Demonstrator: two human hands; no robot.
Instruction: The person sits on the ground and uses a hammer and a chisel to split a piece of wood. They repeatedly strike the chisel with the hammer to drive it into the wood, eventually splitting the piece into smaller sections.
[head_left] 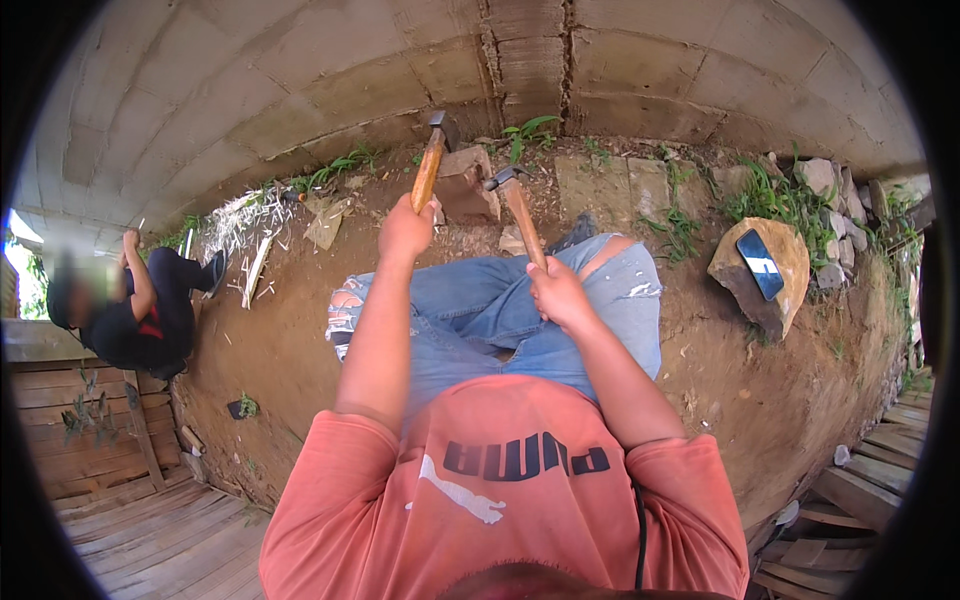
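Note:
My left hand [405, 231] is closed round the lower end of a wooden-handled hammer [428, 170], its dark metal head up near the wall. In my right hand [560, 293] is a claw hammer [524, 218], gripped low on its wooden handle and tilted to the left, with the curved metal head uppermost. Between and behind the two hammer heads lies a brown block [468, 187] on the dirt. The claw hammer's head appears in front of the block's right side; I cannot tell whether they touch.
A concrete block wall [640, 75] runs along the far side. At right, a phone [760, 264] rests on a large rock [790, 270], near a stone pile [835, 215]. To the left a person [140, 305] crouches by scattered wood shavings [245, 225]. Wooden boards [160, 540] lie lower left.

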